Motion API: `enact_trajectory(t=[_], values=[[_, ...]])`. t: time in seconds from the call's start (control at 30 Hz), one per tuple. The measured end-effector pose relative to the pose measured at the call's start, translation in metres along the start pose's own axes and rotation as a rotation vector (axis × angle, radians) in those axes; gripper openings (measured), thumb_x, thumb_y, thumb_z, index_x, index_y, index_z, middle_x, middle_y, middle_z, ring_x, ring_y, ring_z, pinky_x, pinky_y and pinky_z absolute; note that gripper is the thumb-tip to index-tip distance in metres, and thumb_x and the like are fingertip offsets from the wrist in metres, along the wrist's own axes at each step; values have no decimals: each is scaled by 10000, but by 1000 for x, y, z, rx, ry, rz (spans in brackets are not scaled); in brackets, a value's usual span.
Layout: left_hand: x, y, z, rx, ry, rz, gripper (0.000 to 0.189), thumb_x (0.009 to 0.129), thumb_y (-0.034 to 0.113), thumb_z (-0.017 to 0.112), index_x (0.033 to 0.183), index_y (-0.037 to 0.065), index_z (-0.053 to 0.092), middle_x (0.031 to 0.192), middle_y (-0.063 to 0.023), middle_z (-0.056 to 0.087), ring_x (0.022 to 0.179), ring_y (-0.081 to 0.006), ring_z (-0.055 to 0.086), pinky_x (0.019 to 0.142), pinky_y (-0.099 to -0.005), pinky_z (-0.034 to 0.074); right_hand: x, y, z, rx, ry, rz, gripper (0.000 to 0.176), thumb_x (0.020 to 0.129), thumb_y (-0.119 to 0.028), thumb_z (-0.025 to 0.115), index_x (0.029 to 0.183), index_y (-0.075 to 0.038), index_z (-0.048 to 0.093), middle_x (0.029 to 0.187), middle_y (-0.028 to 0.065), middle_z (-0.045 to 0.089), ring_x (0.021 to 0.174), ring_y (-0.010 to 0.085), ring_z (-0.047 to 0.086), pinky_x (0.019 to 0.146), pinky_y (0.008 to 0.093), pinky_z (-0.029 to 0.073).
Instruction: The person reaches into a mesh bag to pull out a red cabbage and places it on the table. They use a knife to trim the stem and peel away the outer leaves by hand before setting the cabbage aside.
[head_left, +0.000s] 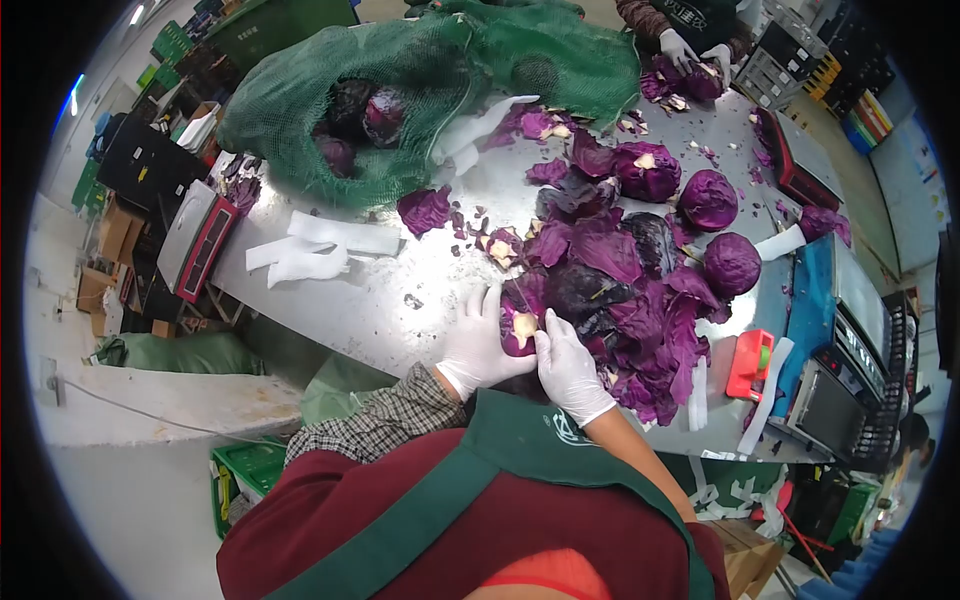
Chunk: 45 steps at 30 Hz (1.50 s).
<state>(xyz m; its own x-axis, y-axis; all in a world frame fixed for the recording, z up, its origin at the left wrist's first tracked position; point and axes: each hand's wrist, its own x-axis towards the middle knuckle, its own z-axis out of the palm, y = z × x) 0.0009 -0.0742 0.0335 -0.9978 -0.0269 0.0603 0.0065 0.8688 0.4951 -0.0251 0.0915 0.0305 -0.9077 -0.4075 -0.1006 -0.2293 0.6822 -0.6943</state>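
Note:
Between my two white-gloved hands is a red cabbage (513, 298), its pale cut stem end facing up. My left hand (474, 346) wraps its left side, fingers stretched along it and thumb near the stem. On the other side my right hand (570, 371) presses against the cabbage with fingers together. Loose purple leaves (640, 318) are heaped just right of my hands. A smaller trimmed cabbage (501, 247) lies just beyond. Whole round cabbages (708, 200) sit at the far side of the heap.
Green mesh sacks (400, 70) with cabbages lie across the table's (370, 300) far side. White foam strips (322, 245) are at left. A red tape dispenser (748, 364) and a weighing machine (845, 350) stand at right. Across the table a co-worker's gloved hands (697, 55) handle cabbage.

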Motion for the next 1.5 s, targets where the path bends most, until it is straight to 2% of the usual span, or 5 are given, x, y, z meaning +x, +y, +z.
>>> enact_trajectory(t=[0.27,0.7,0.9,0.97,1.5], values=[[-9,15,7,41,115,21,1039,569,465,812,1315,-75,332,1292,-289,389,1172,-453,406,965,-484,407,65,47,-4,-157,72,25,398,975,-237,369,781,34,587,799,277,623,792,443,614,732,502,499],[-78,-67,-14,-1071,165,-607,1010,770,252,783,1435,-101,109,1341,-221,422,1218,-267,475,1001,-349,430,-19,-23,-23,86,196,-249,259,967,-253,478,966,-16,582,818,248,618,778,439,607,652,478,484],[-91,-77,-14,-1384,136,-518,803,785,198,773,1346,-104,285,1240,-183,515,1130,-229,538,941,-337,480,1,12,-66,434,370,311,330,984,-296,462,1047,8,573,862,229,660,807,386,654,705,445,503],[-88,-79,-9,-1352,101,-483,773,789,197,771,1333,-95,306,1243,-177,513,1135,-224,533,950,-339,475,29,38,-65,65,538,-155,454,976,-350,475,1240,18,508,1039,249,643,934,382,643,795,424,500],[-63,-67,-16,-1306,74,-596,714,805,301,763,1267,-100,396,1174,-185,557,1069,-214,569,922,-336,486,45,-15,26,517,-521,233,420,851,-395,667,992,-5,599,619,17,552,455,95,519,432,245,416]])
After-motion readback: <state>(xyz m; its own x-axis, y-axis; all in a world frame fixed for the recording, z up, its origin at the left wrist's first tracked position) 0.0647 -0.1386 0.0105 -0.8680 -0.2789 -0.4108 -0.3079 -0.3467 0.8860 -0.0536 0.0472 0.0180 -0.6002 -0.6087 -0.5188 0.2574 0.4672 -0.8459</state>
